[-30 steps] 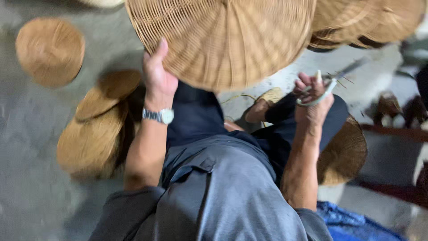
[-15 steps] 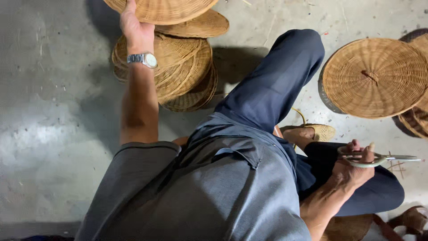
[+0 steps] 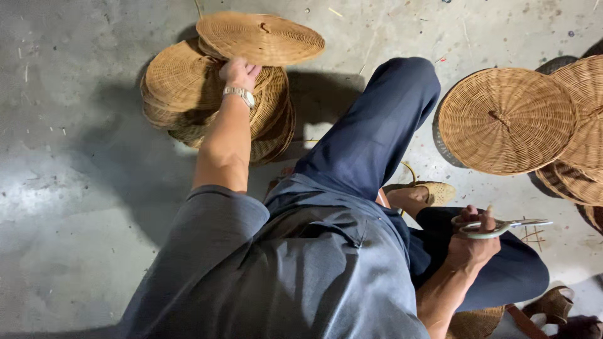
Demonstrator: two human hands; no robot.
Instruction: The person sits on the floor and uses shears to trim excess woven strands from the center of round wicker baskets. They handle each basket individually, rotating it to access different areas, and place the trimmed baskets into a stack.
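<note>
So the person is sitting on a grey concrete floor (image 3: 75, 207), seen from above, grey shirt and dark blue trousers.

Left hand (image 3: 239, 73) is stretched out to a pile (image 3: 182, 94) of round woven lids on the floor to their left. It sits right at the edge of the top lid (image 3: 260, 37), which lies tilted across the pile and sticks out past it on the far side. The fingers curl under that lid's near rim, so it looks like they're gripping it, but the fingertips are hidden and I can't tell how tight the hold is. There's a silver watch (image 3: 239, 94) on that wrist.

Right hand (image 3: 474, 242) is down by the right knee, clenched around a pair of scissors (image 3: 502, 226). Fingers go through the pale handle loops, and the blades point away to the right, closed or nearly so, roughly level.

Over on the right there's another big round lid (image 3: 505, 119) with a small knot handle in the middle, lying flat, and more lids (image 3: 587, 125) overlap it at the frame edge. It's well apart from both hands.

A foot in a tan woven shoe (image 3: 433, 191) pokes out between the legs, just beside the scissors hand. Another brown shoe (image 3: 553, 304) shows in the bottom right corner. Little bits of cane are scattered on the floor.
</note>
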